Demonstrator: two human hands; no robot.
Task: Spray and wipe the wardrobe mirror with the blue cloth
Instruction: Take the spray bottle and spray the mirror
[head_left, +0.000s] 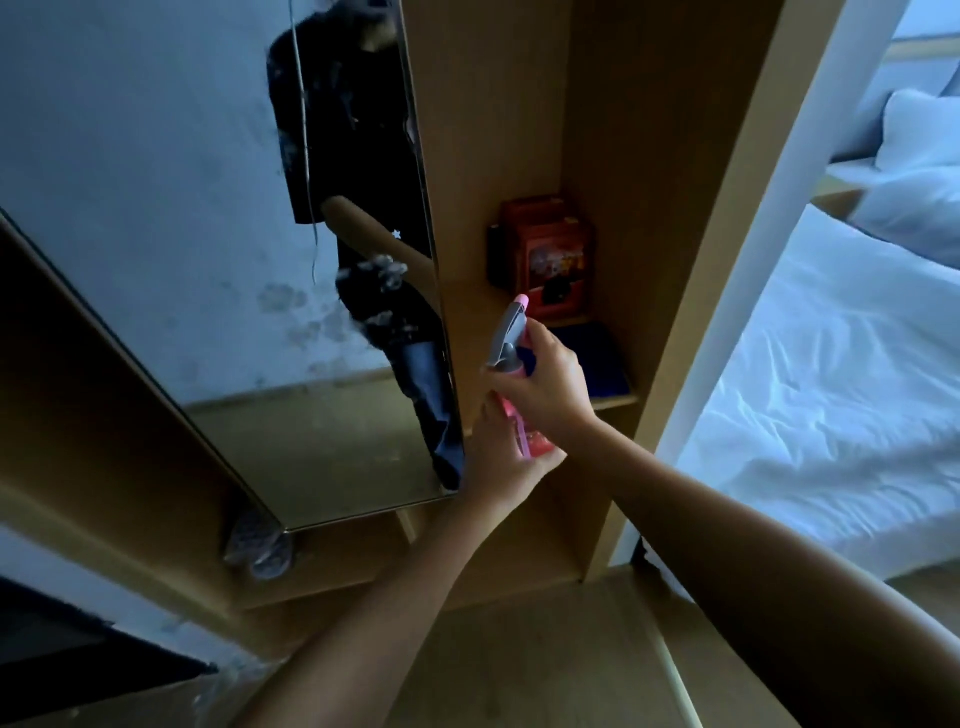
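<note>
Head view: both hands clutch the pink plastic spray bottle (519, 415), right hand (545, 384) up top, left hand (498, 462) beneath; wooden shelf (467, 312) holds a red box (556, 249).

From where I watch, a tall wooden wardrobe (519, 130) fills the middle, its open compartment reaching up toward twelve o'clock. On its shelf (483, 312) stands a red box (556, 254), with a dark blue flat item (592, 358) lying just beside it toward five o'clock. Out at three o'clock I see a bed (831, 389) under a rumpled white sheet, with white pillows (914, 171) near its head at two o'clock. A pale upright panel (769, 260) stands between wardrobe and bed. Wood-toned floor (545, 649) runs along six o'clock. At nine o'clock a light wall (130, 130) shows blotchy marks. The light is dim and bluish, brightest over the bed.
</note>
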